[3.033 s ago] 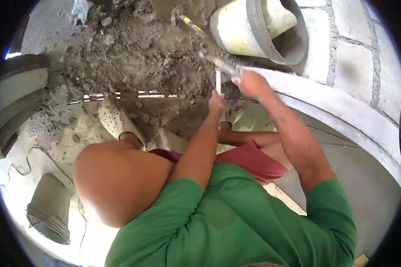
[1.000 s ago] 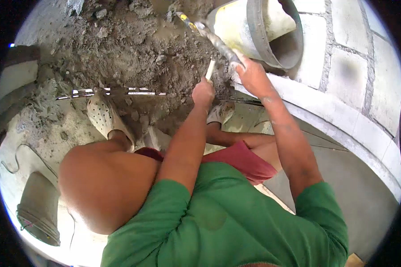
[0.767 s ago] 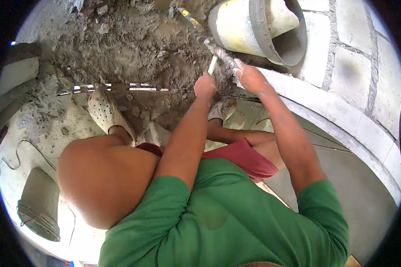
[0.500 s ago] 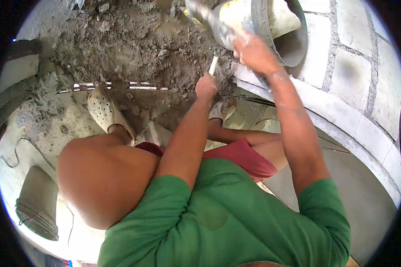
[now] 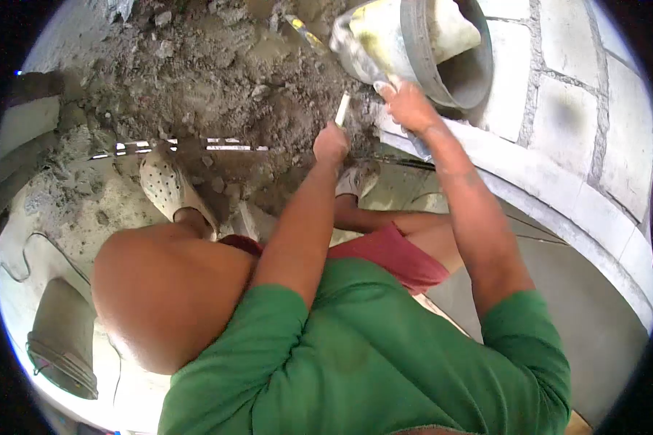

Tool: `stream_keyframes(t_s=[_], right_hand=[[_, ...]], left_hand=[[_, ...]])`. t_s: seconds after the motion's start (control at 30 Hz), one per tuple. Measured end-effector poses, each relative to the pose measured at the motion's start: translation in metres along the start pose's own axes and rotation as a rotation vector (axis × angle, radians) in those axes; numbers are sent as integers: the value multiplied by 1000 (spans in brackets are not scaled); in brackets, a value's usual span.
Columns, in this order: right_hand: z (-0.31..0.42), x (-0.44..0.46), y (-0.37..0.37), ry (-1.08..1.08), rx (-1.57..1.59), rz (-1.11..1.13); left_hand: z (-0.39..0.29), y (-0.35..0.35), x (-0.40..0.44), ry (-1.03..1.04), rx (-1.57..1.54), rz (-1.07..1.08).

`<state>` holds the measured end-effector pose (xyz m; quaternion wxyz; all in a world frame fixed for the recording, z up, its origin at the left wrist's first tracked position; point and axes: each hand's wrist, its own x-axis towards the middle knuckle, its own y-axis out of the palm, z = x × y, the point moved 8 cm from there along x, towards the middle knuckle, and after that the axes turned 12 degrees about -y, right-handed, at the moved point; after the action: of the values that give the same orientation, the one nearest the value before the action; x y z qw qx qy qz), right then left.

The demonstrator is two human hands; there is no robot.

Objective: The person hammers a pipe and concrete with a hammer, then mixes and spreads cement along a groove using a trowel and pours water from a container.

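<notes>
My right hand (image 5: 411, 107) is closed around a long, cement-caked hand tool (image 5: 357, 54); its kind is unclear. The whitish far part overlaps the side of a tipped bucket (image 5: 417, 40), and a grey end shows below my wrist. Lower and to the left, my left hand (image 5: 331, 143) grips a short pale rod (image 5: 343, 109) that points up toward the rubble. Its lower part is hidden in the fist. Loose wet mortar and rubble (image 5: 210, 80) spread in front of both hands.
A block wall (image 5: 569, 109) with a pale ledge (image 5: 551, 196) curves along the right. A yellow-and-blue object (image 5: 305, 32) lies in the mud by the bucket. Another bucket (image 5: 62, 333) is at lower left, near a thin cable (image 5: 33, 246). My clogged foot (image 5: 168, 183) stands at the mud's edge.
The tool in my right hand has swung down and left, its far end dropping lower against the bucket. My left hand keeps the rod in nearly the same place.
</notes>
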<state>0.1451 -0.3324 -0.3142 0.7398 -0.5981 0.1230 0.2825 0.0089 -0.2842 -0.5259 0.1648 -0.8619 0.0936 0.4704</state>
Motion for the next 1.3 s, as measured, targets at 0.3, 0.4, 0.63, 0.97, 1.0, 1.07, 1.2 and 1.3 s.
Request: stream_keyframes(t_s=[0.3,0.4,0.63,0.97,1.0,1.07,1.2,1.3], right_hand=[[121,-19,-80,-406,-178,-601],[-40,-36,41,36,-160,50],[57,1,-30,-107,-162,-82],[-66,-29,60,-19,-284,77],[-63,-33,54,-13,-288,72],[-62,-28,47,211,-165,178],[2,-18,-9,-206,-164,-209],[88,-11,-76,-190,24,-202]], left_hand=[[-1,-7,-6,-48,-5,-8],[-1,-13,-4,-51,-14,13],[3,-2,1,-58,7,51],[6,-2,6,-68,17,72],[5,-2,-2,-60,18,75],[1,-14,-4,-78,47,54],[12,5,11,50,44,12],[9,-1,4,61,-16,-19]])
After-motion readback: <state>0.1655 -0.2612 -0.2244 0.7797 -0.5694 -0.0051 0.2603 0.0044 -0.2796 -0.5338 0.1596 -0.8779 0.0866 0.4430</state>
